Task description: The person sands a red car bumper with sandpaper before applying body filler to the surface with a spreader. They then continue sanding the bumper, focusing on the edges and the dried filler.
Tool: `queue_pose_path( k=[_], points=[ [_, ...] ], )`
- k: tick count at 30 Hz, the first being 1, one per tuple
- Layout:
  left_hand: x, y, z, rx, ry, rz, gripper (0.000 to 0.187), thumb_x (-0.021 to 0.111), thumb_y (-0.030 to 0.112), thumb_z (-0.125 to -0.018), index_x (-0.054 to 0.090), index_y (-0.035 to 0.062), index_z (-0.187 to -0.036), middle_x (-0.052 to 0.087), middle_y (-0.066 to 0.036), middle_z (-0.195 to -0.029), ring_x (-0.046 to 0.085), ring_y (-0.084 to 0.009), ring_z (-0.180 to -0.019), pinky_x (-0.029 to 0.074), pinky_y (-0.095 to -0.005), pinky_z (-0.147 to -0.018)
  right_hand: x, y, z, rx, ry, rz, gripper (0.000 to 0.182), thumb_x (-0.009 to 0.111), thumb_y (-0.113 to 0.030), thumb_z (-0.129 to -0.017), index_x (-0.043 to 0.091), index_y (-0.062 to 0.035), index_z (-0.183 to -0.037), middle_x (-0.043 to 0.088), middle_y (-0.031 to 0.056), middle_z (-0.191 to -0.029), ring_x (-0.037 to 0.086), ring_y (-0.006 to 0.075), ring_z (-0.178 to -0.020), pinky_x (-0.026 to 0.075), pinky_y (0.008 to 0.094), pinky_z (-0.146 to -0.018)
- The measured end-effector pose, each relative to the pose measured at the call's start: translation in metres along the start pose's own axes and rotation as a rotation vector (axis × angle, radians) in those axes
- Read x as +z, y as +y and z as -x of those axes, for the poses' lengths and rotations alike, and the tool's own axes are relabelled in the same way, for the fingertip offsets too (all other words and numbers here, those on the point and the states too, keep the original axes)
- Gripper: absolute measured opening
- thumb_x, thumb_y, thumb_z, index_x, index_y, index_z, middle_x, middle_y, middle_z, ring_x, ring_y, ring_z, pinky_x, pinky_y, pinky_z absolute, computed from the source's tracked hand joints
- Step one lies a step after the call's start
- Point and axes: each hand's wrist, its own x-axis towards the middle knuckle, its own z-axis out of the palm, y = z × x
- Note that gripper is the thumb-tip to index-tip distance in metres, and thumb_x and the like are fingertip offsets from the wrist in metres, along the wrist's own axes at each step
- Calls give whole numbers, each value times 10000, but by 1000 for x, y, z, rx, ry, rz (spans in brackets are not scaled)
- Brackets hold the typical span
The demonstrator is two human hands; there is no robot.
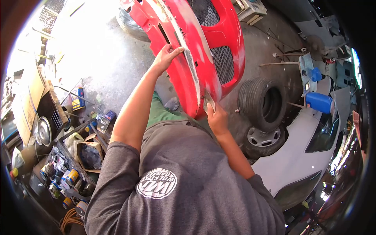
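Left hand is lying half-curled on red bumper, grip unclear; right hand is pinching greyish piece against it, fingers bent in; bumper is sitting just left of tyre.

2 bare hands, both gripping; left hand farther forward, thumb extended, fingers partly hidden; left forearm slopes back behind it; right hand nearer the torso, thumb and fingers pinched; right forearm angles outward behind it.
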Motion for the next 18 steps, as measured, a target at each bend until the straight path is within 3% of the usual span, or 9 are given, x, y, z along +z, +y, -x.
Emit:
queue_pose_path(
  k=[13,16,18],
  points=[
    [3,-11,-4,-5,1,-15,542,685,574,-911,607,41,-968,490,28,-824,461,-80,-787,400,-269,-689,11,-21,-38,-30,-14,1,217,590,-200,-981,606,-25,-853,644,207,-755,637,442,-719,503,508,-628],
    [1,-12,-4,41,-1,-4,597,697,622,-886,554,43,-873,461,17,-775,444,-97,-743,407,-299,-665,3,-37,-70,-2,-25,-33,231,599,-208,-975,605,-11,-856,642,234,-742,642,455,-721,503,521,-619],
    [8,-12,-1,42,52,213,556,658,593,-931,549,51,-877,455,23,-791,441,-92,-764,400,-289,-688,-10,-37,-78,19,-38,-74,240,600,-213,-975,601,-3,-859,640,250,-739,645,464,-726,502,532,-616]
  ],
)
